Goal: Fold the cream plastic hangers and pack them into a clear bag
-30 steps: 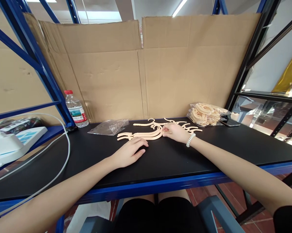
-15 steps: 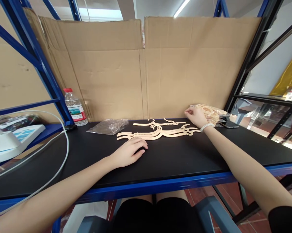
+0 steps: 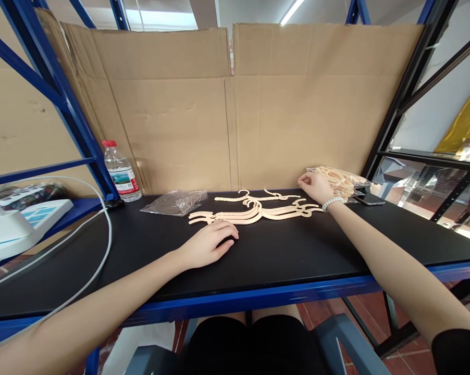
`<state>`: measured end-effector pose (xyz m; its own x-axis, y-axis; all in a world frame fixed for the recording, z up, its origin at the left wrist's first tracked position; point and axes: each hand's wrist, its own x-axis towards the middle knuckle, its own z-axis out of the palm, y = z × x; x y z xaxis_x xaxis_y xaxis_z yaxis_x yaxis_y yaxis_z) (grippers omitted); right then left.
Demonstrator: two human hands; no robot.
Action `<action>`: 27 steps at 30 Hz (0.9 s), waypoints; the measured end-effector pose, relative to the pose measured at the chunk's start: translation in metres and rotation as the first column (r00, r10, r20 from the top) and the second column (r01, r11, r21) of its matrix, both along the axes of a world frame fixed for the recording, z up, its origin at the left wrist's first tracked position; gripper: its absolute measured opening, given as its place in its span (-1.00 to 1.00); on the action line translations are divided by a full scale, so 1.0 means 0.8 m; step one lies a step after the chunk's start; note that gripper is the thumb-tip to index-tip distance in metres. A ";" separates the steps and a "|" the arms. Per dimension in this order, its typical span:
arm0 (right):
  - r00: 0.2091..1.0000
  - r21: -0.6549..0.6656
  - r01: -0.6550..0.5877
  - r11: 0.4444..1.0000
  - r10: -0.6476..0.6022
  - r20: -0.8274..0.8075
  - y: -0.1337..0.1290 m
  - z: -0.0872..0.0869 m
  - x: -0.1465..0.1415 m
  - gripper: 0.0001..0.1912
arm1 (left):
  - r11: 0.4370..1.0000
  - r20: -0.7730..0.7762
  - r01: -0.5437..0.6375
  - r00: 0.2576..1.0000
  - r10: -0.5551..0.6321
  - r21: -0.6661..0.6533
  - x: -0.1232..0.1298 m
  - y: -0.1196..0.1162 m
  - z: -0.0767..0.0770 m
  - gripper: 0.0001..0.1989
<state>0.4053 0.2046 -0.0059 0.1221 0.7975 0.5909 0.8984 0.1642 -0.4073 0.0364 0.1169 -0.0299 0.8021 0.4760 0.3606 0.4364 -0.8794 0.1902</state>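
Observation:
Several beige clothes hangers lie overlapped on the black tabletop, hooks toward the back. My left hand rests palm down at their near left side, fingers stretched and thumb apart, holding nothing. At the right back, my right hand is beside the left end of a clear plastic bag packed with beige curved pieces. Its fingers are bent and close together; whether anything is between them is hidden. A beaded bracelet circles that wrist.
A flat clear plastic bag lies left of the hangers. A water bottle with a red cap stands at the back left. A phone lies by the packed bag. A white cable loops over the left side. Cardboard walls the back.
Both hands and the things on the table stay where they were. Only the camera view has shifted very slightly.

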 end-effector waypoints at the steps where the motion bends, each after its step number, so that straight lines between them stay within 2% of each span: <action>1: 1.000 -0.003 0.004 1.000 -0.003 0.003 0.000 0.000 0.000 -0.85 | 1.000 -0.003 0.001 1.000 -0.001 0.000 0.000 0.000 0.000 -0.82; 16: 1.000 -0.029 -0.007 1.000 0.008 0.027 0.000 -0.002 -0.003 -0.86 | 1.000 -0.008 -0.004 1.000 0.004 -0.003 0.000 -0.001 0.002 -0.81; 24: 0.997 -0.082 -0.024 0.996 0.030 0.070 0.001 -0.003 -0.009 -0.85 | 1.000 0.000 0.007 1.000 -0.007 -0.005 0.000 0.001 0.001 -0.83; 27: 0.993 -0.142 -0.024 0.990 0.041 0.113 0.009 -0.003 -0.013 -0.82 | 1.000 0.001 0.012 1.000 -0.012 -0.010 -0.001 0.002 0.000 -0.83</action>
